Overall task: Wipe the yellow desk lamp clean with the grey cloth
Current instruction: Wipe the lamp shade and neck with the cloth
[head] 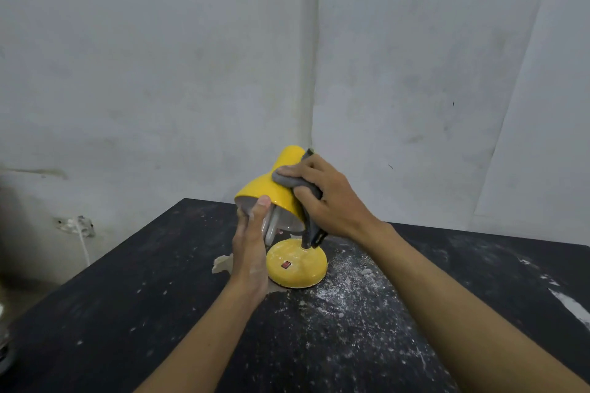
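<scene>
Head view: the right hand (pixel 322 198) is curled round the grey cloth (pixel 287 180) and presses it against the upper back of the shade (pixel 271 190) of the yellow desk lamp (pixel 297 262). The left hand (pixel 252 242) steadies the shade from the front, thumb on the outer rim and fingers reaching behind its edge, so it pinches the rim just beside the bare bulb (pixel 271 228). The lamp stands on its round base (pixel 306 274) near the middle of the counter (pixel 127 313), its black flexible neck (pixel 307 233) rising behind the shade.

The main risk, as I judge it, is the bulb: a slip of the left fingers or a hard push from the cloth could knock it. Pressing high on the shade could also bend the neck or tip the light base. The base looks speckled and not yet wiped.

White dust (pixel 344 290) is scattered over the dark counter, thickest to the right of the base, and could foul the cloth again. Behind is a stained pale wall (pixel 159 73) with a socket (pixel 75 225) low on the left
</scene>
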